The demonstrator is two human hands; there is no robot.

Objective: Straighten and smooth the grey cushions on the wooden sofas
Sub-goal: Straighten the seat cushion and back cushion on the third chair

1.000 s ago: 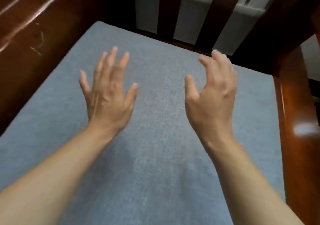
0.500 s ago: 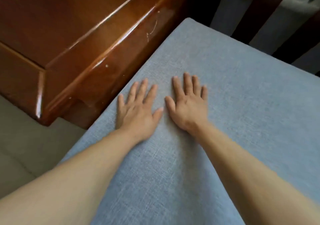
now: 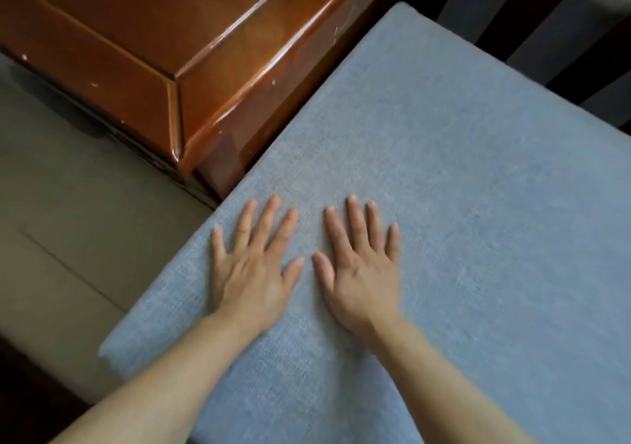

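Right now both palms lie flat on the grey cushion (image 3: pixel 461 204), side by side near its front left corner. Left hand (image 3: pixel 251 269) has its fingers straight and spread, close to the cushion's left edge; right hand (image 3: pixel 362 269) is just beside it, thumbs nearly meeting, fingers straight too, gripping nothing. Against the cushion's left edge sits the glossy wooden armrest (image 3: pixel 218 78). Dark slats (image 3: pixel 512 13) stand behind the cushion's far edge, and beige floor (image 3: pixel 68 221) lies below its left corner.

A glossy reddish-brown wooden cabinet (image 3: pixel 143 51), perhaps a side table, stands on beige floor (image 3: pixel 61 238).
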